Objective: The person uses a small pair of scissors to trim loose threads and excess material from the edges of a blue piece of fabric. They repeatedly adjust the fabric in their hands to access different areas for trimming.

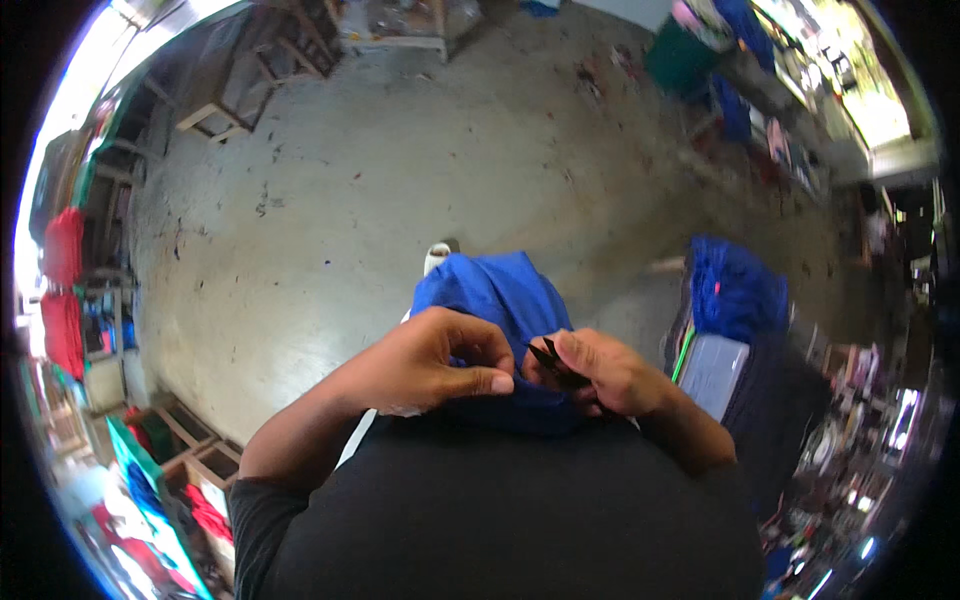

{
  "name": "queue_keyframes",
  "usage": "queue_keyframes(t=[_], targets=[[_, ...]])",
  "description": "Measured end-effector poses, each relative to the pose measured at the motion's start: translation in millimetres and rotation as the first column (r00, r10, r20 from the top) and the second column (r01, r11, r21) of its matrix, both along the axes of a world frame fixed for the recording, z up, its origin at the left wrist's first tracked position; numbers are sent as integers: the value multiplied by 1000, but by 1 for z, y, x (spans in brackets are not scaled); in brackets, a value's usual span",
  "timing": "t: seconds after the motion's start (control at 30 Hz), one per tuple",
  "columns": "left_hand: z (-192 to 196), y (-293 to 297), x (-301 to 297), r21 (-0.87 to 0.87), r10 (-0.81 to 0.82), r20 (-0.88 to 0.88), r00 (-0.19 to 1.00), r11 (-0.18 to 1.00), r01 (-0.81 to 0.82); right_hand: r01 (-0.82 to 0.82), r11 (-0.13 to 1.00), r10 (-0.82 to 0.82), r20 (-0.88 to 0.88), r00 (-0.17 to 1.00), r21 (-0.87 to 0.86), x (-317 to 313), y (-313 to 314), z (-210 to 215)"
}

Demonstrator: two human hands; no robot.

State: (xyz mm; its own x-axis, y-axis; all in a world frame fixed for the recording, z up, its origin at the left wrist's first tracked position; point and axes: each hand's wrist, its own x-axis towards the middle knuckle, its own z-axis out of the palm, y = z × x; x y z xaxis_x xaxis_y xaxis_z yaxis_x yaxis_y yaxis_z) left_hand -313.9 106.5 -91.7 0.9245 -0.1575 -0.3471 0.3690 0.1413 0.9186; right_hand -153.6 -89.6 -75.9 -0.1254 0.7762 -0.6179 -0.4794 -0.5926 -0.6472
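A blue cloth hangs in folds in front of my body, partly hidden behind both hands. My left hand is closed on the cloth, with thumb and forefinger brought close together at its near side; whether a thread is also between them is too small to see. In my right hand is a small pair of dark thread snips, the two pointed blades slightly apart and aimed toward my left hand. The snips' lower part is hidden in the palm. Some blue cloth lies against the right fingers too.
At right, a bundle of blue cloth lies beside a pale flat panel and dark fabric. A white cylindrical object stands just beyond the cloth. Wooden frames and red cloths line the left. A green bin stands far right.
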Motion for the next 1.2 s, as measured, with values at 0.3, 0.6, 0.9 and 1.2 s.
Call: queue_keyframes(t=[0.3, 0.6, 0.9, 1.2], targets=[[-4, -6, 44, -125, -58, -105, 993, 991, 45, 98, 974, -95, -24, 995, 202, 5, -36, -19], [-8, -21, 64, -228, 33, 40, 999, 973, -23, 203, 956, -180, -124, 976, 211, 7, -54, -28], [1, -22, 72, -351, 46, -35, 998, 935, -56, 159, 953, -108, -200, 974, 260, 18, -53, -37], [8, -31, 80, -164, 125, -16, 992, 978, -126, -59, 868, -25, 162, 986, 492, 29, -41, -37]])
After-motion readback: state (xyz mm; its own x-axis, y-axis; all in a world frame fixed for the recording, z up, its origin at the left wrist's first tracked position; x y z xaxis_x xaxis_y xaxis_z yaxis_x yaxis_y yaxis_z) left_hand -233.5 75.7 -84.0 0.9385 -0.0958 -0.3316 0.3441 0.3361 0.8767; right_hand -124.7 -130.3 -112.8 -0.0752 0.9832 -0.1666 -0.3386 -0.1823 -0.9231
